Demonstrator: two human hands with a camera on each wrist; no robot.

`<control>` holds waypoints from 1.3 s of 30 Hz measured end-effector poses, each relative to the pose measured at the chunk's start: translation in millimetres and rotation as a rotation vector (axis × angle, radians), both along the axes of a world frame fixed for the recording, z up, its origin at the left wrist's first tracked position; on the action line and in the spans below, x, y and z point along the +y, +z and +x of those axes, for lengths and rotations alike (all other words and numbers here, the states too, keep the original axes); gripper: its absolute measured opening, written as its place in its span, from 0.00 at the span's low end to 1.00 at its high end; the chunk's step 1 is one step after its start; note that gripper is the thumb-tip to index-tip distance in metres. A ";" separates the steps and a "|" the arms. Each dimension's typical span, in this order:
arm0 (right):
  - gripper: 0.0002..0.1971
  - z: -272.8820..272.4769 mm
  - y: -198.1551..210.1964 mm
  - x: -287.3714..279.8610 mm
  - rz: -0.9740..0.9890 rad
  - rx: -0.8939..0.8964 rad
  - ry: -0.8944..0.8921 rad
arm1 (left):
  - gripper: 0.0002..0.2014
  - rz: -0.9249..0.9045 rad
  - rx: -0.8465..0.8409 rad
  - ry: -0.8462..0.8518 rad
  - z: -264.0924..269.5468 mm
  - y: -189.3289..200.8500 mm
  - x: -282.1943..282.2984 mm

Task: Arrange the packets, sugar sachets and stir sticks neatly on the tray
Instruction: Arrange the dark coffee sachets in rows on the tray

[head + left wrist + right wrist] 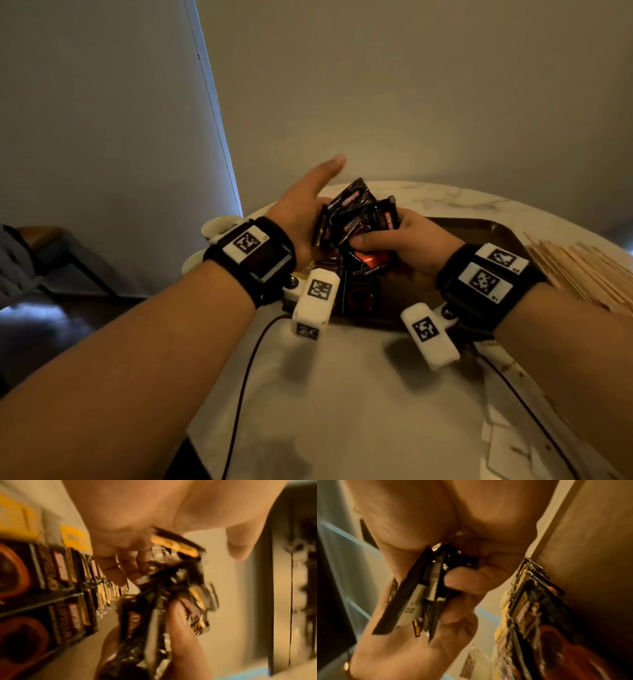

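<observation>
A bunch of black packets (359,216) is held upright above the dark brown tray (479,229). My right hand (373,236) grips the bunch from the right, with fingers and thumb curled round it (462,580). My left hand (318,219) is on its left side, fingers curled on the packets (118,568) and thumb sticking out straight. More packets (359,291) lie in rows on the near left part of the tray, seen also in the left wrist view (68,582). Yellow sachets (73,538) lie beyond those rows. Wooden stir sticks (582,270) are heaped on the table, right of the tray.
The tray sits on a round marble table (342,394) near a plain wall. Two thin cables (246,377) run across the table towards me. A chair (51,253) stands on the floor to the left.
</observation>
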State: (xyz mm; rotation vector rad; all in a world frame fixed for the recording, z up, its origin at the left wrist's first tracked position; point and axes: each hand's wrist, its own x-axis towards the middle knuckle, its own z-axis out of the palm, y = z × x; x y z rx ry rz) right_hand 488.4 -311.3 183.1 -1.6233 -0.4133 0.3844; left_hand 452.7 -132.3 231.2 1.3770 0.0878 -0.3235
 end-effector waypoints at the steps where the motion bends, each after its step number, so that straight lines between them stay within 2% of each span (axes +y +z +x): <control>1: 0.29 5.4 0.3 -0.7 0.024 0.031 -0.025 | 0.41 -0.072 0.000 0.002 7.4 -4.8 2.2; 5: 0.30 29.2 1.1 4.1 0.157 0.168 -0.068 | 0.48 -0.264 -0.077 -0.056 27.2 -28.2 -3.6; 7: 0.28 41.4 -0.6 9.1 0.186 0.203 -0.073 | 0.48 -0.294 -0.096 -0.087 37.6 -38.0 -11.0; 11: 0.29 50.4 -3.7 12.8 0.135 0.268 0.002 | 0.31 -0.254 -0.101 -0.044 57.1 -45.9 -13.5; 14: 0.21 54.9 -2.9 13.1 0.092 0.257 0.021 | 0.23 -0.223 -0.139 -0.056 65.6 -52.7 -8.7; 16: 0.20 55.4 -1.8 13.0 0.060 0.267 0.061 | 0.27 -0.205 -0.136 -0.040 67.2 -54.5 -6.1; 18: 0.25 55.5 -0.6 13.1 0.035 0.288 0.117 | 0.36 -0.248 -0.070 0.039 67.4 -56.5 -5.8; 19: 0.27 55.2 -0.1 13.0 0.018 0.290 0.134 | 0.37 -0.272 -0.046 0.101 66.0 -56.0 -6.9; 21: 0.28 54.3 0.0 12.8 0.000 0.275 0.141 | 0.29 -0.301 -0.033 0.226 62.2 -53.7 -10.7; 24: 0.29 53.6 -1.2 12.7 0.002 0.247 0.106 | 0.11 -0.275 -0.041 0.345 57.7 -51.2 -14.7; 26: 0.28 55.1 -1.9 12.2 -0.021 0.180 0.050 | 0.07 -0.257 -0.054 0.391 57.4 -49.1 -13.1; 29: 0.25 58.8 -2.0 10.8 0.035 0.079 -0.021 | 0.07 -0.277 -0.077 0.435 58.6 -47.6 -9.0; 32: 0.19 61.6 -4.6 10.4 0.125 0.061 -0.033 | 0.15 -0.261 -0.073 0.393 60.0 -50.6 -7.5; 34: 0.16 63.9 -7.4 10.2 0.148 0.079 -0.035 | 0.23 -0.272 -0.054 0.335 60.4 -52.1 -4.9; 36: 0.17 65.8 -10.4 9.7 0.187 0.118 -0.034 | 0.27 -0.302 -0.039 0.234 59.7 -53.0 -1.4; 39: 0.20 68.2 -12.5 8.3 0.189 0.148 -0.054 | 0.26 -0.311 -0.031 0.130 59.8 -54.3 3.3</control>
